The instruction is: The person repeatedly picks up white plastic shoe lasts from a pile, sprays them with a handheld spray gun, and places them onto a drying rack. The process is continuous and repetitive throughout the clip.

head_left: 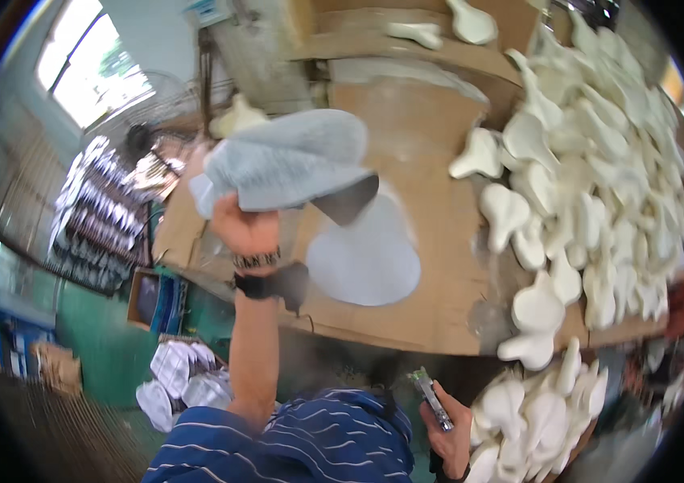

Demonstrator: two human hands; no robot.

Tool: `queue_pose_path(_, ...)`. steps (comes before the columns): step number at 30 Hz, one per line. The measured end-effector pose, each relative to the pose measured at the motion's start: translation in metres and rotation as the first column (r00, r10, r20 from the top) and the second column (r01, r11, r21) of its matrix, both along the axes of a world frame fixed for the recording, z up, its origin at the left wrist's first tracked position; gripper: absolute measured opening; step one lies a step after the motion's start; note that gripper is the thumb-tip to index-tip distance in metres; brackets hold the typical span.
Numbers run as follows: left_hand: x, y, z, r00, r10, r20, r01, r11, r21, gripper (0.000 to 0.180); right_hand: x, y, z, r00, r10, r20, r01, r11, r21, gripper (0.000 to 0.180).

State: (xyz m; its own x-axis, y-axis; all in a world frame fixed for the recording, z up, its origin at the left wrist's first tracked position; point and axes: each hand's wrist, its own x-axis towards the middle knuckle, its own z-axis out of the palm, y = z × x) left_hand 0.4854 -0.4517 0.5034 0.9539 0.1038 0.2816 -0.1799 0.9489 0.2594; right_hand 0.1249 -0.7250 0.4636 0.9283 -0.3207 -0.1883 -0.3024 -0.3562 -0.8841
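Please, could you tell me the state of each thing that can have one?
Left hand: closed on the grey-white piece
Grey-white piece: lifted; whether folded is unclear
Right hand: closed around the metal tool
Metal tool: held; open or shut unclear
White sheet: lying flat
Brown cardboard: under the white sheet
Cream pieces: heaped

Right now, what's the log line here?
left hand: holds grey pieces; right hand: holds metal tool; table: white piece, cream pads piled right

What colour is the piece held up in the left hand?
The held piece is mostly pale grey; head view shows best.
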Motion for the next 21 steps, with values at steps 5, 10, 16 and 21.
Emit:
queue_pose_path(5, -0.113, 0.096, -0.071, 0.981, 0.105, -0.165, -0.102, 0.994, 0.031, 0.047, 0.027, 0.003, -0.007, 0.974, 0.225, -0.039, -0.224, 0.974, 0.033, 0.042)
queue_pose_path(10, -0.236, 0.134, -0.108, 0.792, 0.413, -0.449, -0.444, 0.895, 0.041, 0.048, 0.061, 0.018, 0.005, 0.828, 0.551, -0.102, -0.557, 0.830, -0.030, 0.035)
queue_pose_path(16, -0.384, 0.166, -0.176, 0.483, 0.571, -0.664, -0.756, 0.655, 0.013, 0.054, 0.083, 0.053, -0.015, 0.588, 0.795, -0.153, -0.809, 0.579, -0.099, 0.041)
queue_pose_path(21, -0.500, 0.178, -0.246, 0.164, 0.574, -0.802, -0.948, 0.317, 0.033, 0.039, 0.092, 0.127, -0.012, 0.439, 0.867, -0.237, -0.895, 0.444, -0.031, 0.038)
